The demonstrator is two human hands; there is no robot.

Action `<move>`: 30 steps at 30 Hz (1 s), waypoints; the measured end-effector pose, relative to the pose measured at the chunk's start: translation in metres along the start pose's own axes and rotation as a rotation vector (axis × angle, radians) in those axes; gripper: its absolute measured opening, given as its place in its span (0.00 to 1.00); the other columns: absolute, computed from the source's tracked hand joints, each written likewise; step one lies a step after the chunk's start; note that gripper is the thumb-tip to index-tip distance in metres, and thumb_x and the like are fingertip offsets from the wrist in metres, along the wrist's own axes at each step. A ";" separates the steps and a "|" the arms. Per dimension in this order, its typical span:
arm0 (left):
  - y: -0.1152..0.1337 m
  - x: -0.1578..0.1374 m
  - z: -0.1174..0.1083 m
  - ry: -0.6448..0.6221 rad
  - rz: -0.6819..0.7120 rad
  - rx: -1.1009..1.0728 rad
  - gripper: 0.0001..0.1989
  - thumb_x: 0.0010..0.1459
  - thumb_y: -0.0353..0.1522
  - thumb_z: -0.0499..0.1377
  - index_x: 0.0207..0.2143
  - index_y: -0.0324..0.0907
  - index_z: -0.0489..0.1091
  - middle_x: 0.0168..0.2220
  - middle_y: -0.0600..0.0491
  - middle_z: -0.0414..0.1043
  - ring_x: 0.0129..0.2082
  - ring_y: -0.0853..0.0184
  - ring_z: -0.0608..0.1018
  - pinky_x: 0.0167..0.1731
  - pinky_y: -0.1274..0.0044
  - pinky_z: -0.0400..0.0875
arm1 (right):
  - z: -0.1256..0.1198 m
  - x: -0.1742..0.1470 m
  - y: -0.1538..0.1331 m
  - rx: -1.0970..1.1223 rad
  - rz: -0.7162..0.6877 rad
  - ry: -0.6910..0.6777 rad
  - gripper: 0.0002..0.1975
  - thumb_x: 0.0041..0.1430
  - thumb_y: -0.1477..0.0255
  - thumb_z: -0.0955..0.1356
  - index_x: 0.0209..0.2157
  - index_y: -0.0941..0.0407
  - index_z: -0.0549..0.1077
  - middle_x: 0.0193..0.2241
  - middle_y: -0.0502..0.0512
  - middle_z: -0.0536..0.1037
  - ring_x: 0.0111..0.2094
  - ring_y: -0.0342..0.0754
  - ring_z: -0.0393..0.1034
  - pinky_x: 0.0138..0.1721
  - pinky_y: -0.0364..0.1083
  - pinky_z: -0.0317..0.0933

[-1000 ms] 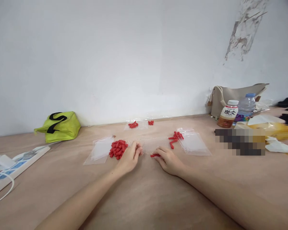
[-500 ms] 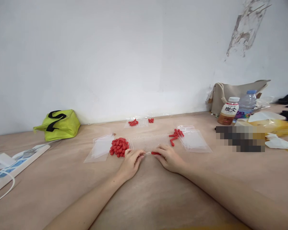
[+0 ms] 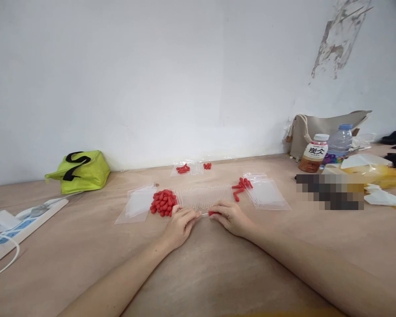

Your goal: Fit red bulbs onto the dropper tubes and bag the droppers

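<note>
My left hand (image 3: 182,225) pinches a thin clear tube (image 3: 204,214), which looks like a dropper tube. The tube's free end points toward a red rubber bulb (image 3: 213,213) in the closed fingers of my right hand (image 3: 232,218). Whether tube and bulb touch, I cannot tell. Just beyond both hands lies a row of clear tubes (image 3: 204,196), side by side. A heap of red rubber bulbs (image 3: 164,202) sits left of the row. Several more bulbs (image 3: 239,193) lie at its right end.
Flat clear plastic bags lie at left (image 3: 137,207) and right (image 3: 269,193). Another bag (image 3: 194,169) with tubes and bulbs is by the wall. A yellow-green pouch (image 3: 86,171) and power strip (image 3: 23,231) are left; bottles (image 3: 313,154) and a beige bag (image 3: 330,125) stand right.
My left fingers have moved slightly right along the tube, and the gap between my hands has narrowed. Less of the red bulb shows now at my right fingertips.
</note>
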State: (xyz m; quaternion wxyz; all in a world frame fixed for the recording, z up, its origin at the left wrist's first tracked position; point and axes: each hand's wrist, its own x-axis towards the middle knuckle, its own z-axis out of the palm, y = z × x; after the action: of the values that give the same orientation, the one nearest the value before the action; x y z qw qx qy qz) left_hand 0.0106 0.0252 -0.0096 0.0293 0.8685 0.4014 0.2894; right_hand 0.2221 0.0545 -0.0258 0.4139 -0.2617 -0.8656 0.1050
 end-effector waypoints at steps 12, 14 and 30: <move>0.002 -0.002 0.000 0.006 0.083 -0.047 0.10 0.60 0.29 0.47 0.35 0.43 0.68 0.32 0.53 0.74 0.33 0.69 0.73 0.37 0.74 0.56 | -0.001 -0.001 -0.002 -0.026 -0.105 -0.050 0.09 0.58 0.72 0.61 0.35 0.56 0.71 0.30 0.55 0.74 0.33 0.44 0.67 0.35 0.43 0.61; 0.003 -0.002 0.000 0.000 0.077 -0.044 0.10 0.61 0.29 0.47 0.35 0.43 0.68 0.32 0.53 0.74 0.32 0.68 0.73 0.37 0.74 0.56 | -0.001 -0.002 -0.002 -0.041 -0.125 -0.056 0.09 0.57 0.71 0.61 0.34 0.56 0.71 0.30 0.55 0.74 0.33 0.44 0.67 0.35 0.43 0.61; 0.006 -0.001 0.009 0.079 0.091 -0.035 0.08 0.59 0.27 0.50 0.34 0.43 0.69 0.27 0.56 0.74 0.25 0.70 0.71 0.37 0.72 0.54 | 0.001 0.002 -0.005 -0.139 -0.118 -0.126 0.07 0.56 0.73 0.62 0.32 0.58 0.71 0.27 0.55 0.72 0.30 0.45 0.65 0.33 0.44 0.58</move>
State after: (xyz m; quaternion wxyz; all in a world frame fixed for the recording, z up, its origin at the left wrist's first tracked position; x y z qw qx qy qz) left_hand 0.0189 0.0226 -0.0161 0.0151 0.8731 0.3571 0.3316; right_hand 0.2183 0.0512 -0.0232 0.3452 -0.2313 -0.9089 0.0365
